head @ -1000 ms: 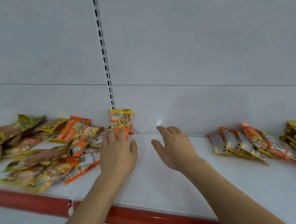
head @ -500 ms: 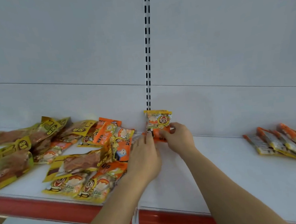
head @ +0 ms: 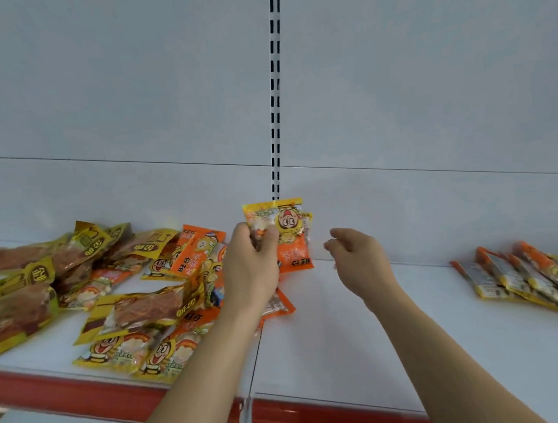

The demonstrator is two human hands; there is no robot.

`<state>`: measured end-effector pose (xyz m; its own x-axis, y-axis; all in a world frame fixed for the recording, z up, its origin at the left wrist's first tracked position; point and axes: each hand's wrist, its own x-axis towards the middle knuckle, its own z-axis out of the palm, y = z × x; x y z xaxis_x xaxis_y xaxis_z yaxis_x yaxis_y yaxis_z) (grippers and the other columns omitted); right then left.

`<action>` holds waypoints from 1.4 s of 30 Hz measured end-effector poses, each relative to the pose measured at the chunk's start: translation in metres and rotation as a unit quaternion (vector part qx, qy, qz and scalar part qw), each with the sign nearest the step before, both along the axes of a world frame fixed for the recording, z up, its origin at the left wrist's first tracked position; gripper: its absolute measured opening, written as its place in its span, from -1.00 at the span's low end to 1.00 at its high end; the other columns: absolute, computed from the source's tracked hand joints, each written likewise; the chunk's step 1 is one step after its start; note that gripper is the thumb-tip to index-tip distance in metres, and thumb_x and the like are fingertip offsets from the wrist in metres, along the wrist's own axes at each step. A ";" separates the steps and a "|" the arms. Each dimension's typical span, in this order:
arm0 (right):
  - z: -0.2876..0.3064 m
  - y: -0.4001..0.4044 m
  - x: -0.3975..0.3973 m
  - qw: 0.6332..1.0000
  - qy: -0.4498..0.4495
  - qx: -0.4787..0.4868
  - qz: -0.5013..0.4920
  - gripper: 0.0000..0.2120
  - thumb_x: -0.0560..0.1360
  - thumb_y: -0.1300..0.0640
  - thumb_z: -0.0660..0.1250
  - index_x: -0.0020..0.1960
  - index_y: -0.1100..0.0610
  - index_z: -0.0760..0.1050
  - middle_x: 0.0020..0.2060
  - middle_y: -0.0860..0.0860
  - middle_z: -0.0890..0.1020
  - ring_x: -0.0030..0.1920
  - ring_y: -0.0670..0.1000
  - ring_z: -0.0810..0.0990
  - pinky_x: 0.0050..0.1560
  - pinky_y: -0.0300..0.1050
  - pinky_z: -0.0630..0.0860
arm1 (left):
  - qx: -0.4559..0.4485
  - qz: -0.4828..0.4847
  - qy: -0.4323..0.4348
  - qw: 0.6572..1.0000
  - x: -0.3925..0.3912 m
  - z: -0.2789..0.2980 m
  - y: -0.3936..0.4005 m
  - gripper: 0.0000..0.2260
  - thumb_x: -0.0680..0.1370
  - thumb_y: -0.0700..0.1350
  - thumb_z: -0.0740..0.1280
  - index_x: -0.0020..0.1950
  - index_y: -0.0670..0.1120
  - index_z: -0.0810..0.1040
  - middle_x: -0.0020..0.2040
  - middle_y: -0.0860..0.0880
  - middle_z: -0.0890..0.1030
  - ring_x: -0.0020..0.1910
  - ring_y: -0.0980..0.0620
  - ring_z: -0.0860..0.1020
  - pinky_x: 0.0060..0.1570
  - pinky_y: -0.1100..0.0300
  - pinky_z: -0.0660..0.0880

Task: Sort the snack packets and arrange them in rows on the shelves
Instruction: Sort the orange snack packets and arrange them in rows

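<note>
An orange-and-yellow snack packet [head: 290, 234] stands upright against the shelf's back wall, with another packet just behind it. My left hand [head: 251, 269] grips its left side, thumb across the front. My right hand [head: 356, 255] hovers just to the packet's right, fingers loosely curled, holding nothing. A mixed pile of yellow and orange packets [head: 113, 290] lies loose on the shelf to the left. One orange packet [head: 280, 306] lies flat under my left wrist.
The white shelf [head: 351, 324] has a red front strip [head: 326, 416]. A leaning row of orange packets [head: 525, 275] lies at the right, with yellow ones at the far right edge. A slotted upright [head: 274, 84] runs up the back wall.
My right hand has let go of the upright packet and pulled away to the right. My left hand has moved up and taken hold of the packet's left side.
</note>
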<state>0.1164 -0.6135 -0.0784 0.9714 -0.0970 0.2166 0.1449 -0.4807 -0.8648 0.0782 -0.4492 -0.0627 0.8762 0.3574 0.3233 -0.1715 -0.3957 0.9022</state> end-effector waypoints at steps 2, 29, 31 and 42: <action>-0.001 0.007 0.014 0.997 0.010 -0.081 0.001 -0.58 0.65 0.08 0.22 0.49 0.12 0.39 0.30 0.02 0.59 0.31 0.07 0.52 0.25 -0.13 0.40 | 0.000 0.022 0.004 1.000 -0.004 -0.001 0.014 -0.72 0.68 0.07 0.28 -0.09 -0.09 0.36 -0.22 -0.03 0.46 -0.29 0.01 0.46 -0.35 0.13 0.34; 0.018 0.103 -0.023 0.994 -0.106 -0.011 0.019 -0.67 0.64 -0.07 0.25 -0.13 0.14 0.58 -0.29 0.05 0.64 -0.29 0.06 0.62 -0.30 0.03 0.55 | -0.119 -0.088 0.010 0.989 -0.004 -0.003 0.075 -0.81 0.62 0.15 0.36 0.14 0.08 0.51 0.02 0.14 0.64 0.01 0.18 0.63 -0.18 0.29 0.50; 0.012 0.096 -0.013 0.994 -0.038 -0.089 -0.045 -0.61 0.66 -0.11 0.14 -0.10 0.15 0.53 -0.24 0.04 0.63 -0.18 0.10 0.60 -0.25 -0.03 0.48 | -0.128 -0.068 0.004 0.989 -0.003 -0.004 0.085 -0.80 0.62 0.13 0.37 0.14 0.05 0.53 0.03 0.10 0.65 0.02 0.14 0.62 -0.08 0.20 0.53; -0.023 0.084 0.012 0.979 0.015 -0.112 -0.168 -0.71 0.61 -0.03 0.22 -0.15 0.15 0.51 -0.26 0.07 0.60 -0.16 0.16 0.58 -0.24 -0.10 0.38 | -0.103 -0.058 0.021 0.993 -0.024 -0.009 0.120 -0.51 0.54 0.18 0.45 0.38 -0.02 0.50 0.24 0.09 0.63 0.26 0.05 0.58 0.29 -0.01 0.52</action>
